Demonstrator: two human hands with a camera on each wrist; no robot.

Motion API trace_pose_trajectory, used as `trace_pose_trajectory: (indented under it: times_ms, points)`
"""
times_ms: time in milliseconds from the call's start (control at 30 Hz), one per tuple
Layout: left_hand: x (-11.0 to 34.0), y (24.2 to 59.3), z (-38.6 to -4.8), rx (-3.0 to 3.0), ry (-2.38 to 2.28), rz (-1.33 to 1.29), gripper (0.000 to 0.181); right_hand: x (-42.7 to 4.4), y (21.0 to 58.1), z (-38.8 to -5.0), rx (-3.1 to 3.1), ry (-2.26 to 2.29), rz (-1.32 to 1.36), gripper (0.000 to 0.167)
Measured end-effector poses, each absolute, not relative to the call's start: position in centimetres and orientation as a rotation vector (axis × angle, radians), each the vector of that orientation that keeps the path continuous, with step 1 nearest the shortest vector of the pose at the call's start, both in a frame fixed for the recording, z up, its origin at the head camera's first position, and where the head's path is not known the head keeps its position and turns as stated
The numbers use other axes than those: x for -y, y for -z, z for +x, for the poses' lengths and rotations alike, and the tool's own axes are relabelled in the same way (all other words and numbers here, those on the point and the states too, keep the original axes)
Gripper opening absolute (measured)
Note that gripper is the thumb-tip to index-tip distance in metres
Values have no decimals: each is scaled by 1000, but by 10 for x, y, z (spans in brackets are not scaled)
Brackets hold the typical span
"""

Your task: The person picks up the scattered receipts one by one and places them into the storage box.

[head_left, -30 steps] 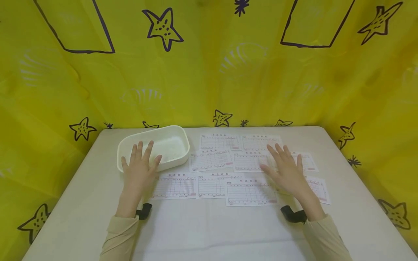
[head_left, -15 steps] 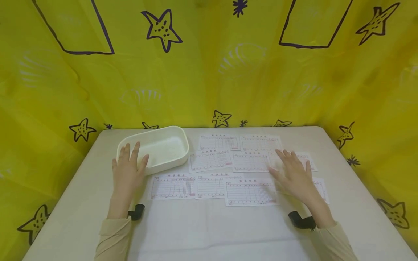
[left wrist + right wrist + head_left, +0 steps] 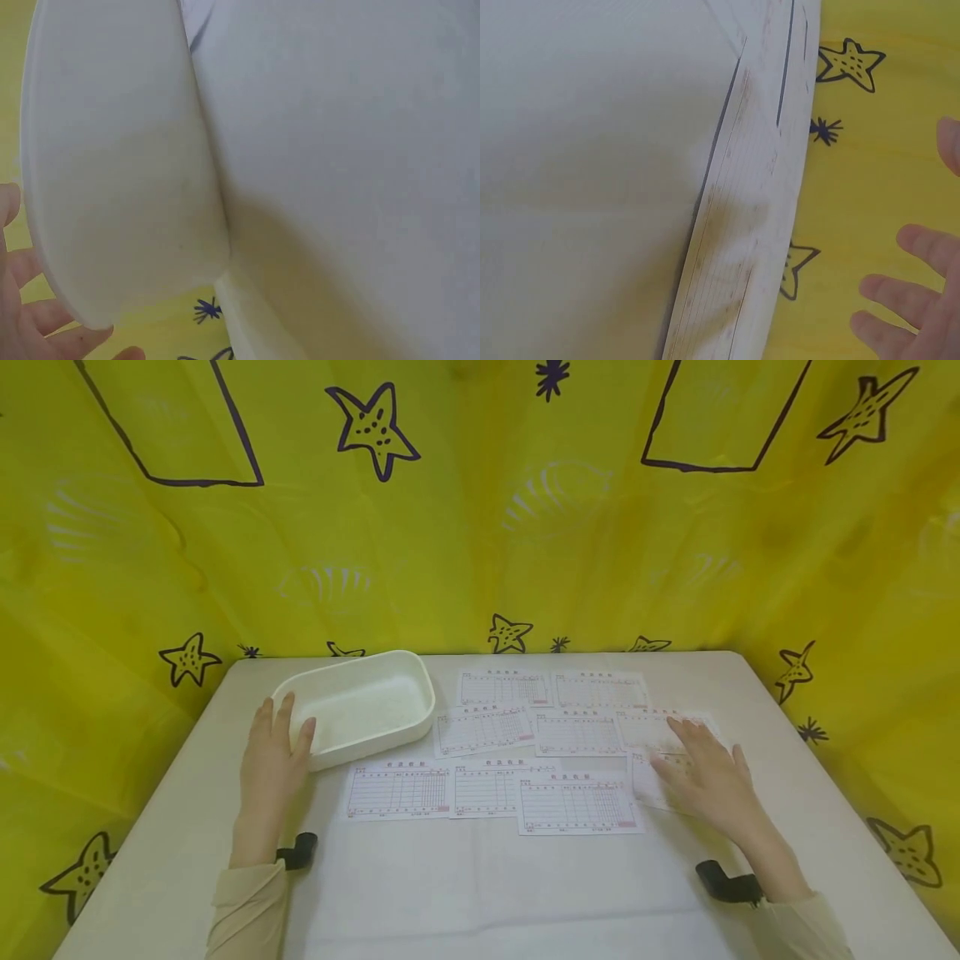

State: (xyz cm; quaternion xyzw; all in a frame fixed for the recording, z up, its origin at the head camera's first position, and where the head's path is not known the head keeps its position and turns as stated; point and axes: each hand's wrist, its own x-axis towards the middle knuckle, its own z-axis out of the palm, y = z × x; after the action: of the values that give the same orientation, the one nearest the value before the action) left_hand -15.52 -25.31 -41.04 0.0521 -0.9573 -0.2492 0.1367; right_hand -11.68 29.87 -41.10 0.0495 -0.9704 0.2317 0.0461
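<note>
A white oblong tray (image 3: 375, 745) stands at the back left of the table, with nothing in it. The left hand (image 3: 272, 764) is at the tray's left end, fingers spread and slightly bent; in the left wrist view its fingertips lie beside the rim of the tray (image 3: 127, 165), and contact is unclear. Several printed paper slips (image 3: 577, 810) lie in rough rows, some overlapping. Over the slips at the right is the right hand (image 3: 716, 781), fingers spread, holding nothing. In the right wrist view the right hand (image 3: 911, 300) appears above the slips (image 3: 720, 225), partly cut off.
A pale cloth-covered table (image 3: 480, 893) carries everything. Behind it hangs a yellow curtain (image 3: 450, 543) with drawn stars and shells. Each wrist has a black device strapped on, the left one (image 3: 298, 852) and the right one (image 3: 727, 883).
The left hand has moved left from over the tray to its left end. The right hand has moved right and nearer the person, uncovering slips in the middle. Tray and slips have not visibly moved.
</note>
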Motion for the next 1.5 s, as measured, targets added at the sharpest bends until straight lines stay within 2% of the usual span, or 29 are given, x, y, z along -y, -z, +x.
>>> trace_pose_trajectory:
  times_ms: [200, 800, 1267, 1500]
  points:
    - [264, 412, -151, 2786, 776, 236, 63, -314, 411, -111, 2975, -714, 138, 71]
    - [278, 417, -149, 2673, 1122, 261, 59, -354, 426, -96, 2979, -743, 162, 65]
    - [282, 420, -150, 2693, 1263, 310, 56, -385, 437, -97, 3048, -772, 196, 53]
    - [282, 420, -148, 2672, 1343, 355, 56, -390, 438, -97, 3056, -731, 225, 54]
